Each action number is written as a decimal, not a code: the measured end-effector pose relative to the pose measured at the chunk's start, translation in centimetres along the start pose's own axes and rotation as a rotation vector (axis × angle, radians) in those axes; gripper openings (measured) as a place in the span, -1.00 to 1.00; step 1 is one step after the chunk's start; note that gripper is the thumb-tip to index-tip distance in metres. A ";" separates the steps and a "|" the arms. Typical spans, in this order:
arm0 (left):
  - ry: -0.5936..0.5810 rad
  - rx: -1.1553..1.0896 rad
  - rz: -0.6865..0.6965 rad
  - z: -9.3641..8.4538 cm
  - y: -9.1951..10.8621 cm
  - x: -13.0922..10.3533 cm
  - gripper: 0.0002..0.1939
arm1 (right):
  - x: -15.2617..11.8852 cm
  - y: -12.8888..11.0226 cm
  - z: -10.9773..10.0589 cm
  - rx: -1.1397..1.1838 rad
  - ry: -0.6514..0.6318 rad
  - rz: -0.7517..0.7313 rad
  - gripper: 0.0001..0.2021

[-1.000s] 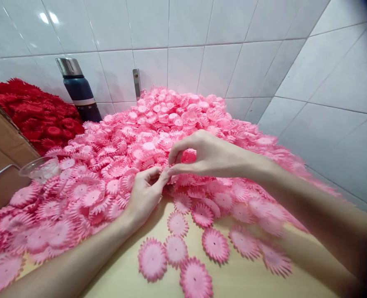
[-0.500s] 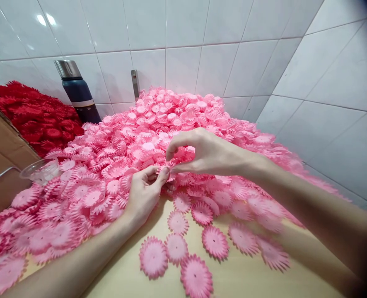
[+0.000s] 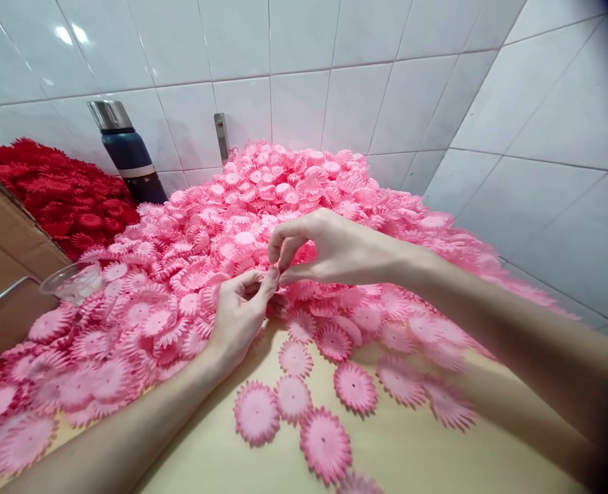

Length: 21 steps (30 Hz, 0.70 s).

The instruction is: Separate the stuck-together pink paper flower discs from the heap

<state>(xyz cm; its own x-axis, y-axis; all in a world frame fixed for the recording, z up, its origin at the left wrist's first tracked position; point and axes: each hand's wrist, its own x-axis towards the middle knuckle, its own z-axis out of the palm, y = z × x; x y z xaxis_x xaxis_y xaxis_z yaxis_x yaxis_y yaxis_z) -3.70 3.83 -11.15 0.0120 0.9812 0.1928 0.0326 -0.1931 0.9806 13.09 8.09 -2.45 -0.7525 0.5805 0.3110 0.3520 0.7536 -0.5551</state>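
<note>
My left hand [image 3: 242, 309] is closed, its thumb pressed on its bent fingers and pinching a pink petal disc, mostly hidden by the fingertips. Close against that thumb, the fingertips of my right hand [image 3: 322, 247] come together in a pinch. What they grip is too small and covered to make out. Both hands are just above the front of a big heap of pink petal discs [image 3: 245, 238]. These are round with fringed edges, some with a small centre hole. Several loose ones, such as one petal disc [image 3: 355, 387], lie flat nearer to me.
The table [image 3: 206, 446] has a pale wooden top. At the left are a cardboard box [image 3: 10, 254], a clear plastic cup [image 3: 72, 283] and a heap of red petal pieces [image 3: 51, 189]. A dark blue bottle [image 3: 132, 161] stands by the tiled wall [image 3: 304, 41].
My right fingers have closed in toward the left thumb, and the pink disc there shows less than before. The view has shifted slightly.
</note>
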 end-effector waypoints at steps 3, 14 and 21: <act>-0.018 -0.066 -0.018 0.1 -0.1 0.2 -0.59 | -0.1 -0.1 -0.3 -0.017 -0.043 0.001 -0.90; -0.072 -0.061 -0.017 0.3 0.4 0.4 -0.73 | -0.2 0.1 -0.4 -0.190 -0.053 -0.032 -0.82; -0.111 -0.028 0.012 0.4 0.4 0.2 -0.77 | -0.1 -0.2 -0.5 -0.166 -0.041 -0.003 -0.84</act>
<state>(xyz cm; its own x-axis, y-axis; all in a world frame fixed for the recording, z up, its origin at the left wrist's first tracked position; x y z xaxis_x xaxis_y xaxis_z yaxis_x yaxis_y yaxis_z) -3.31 3.97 -10.70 0.1228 0.9719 0.2007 0.0036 -0.2027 0.9792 13.41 8.06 -1.98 -0.7745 0.5678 0.2788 0.4344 0.7978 -0.4180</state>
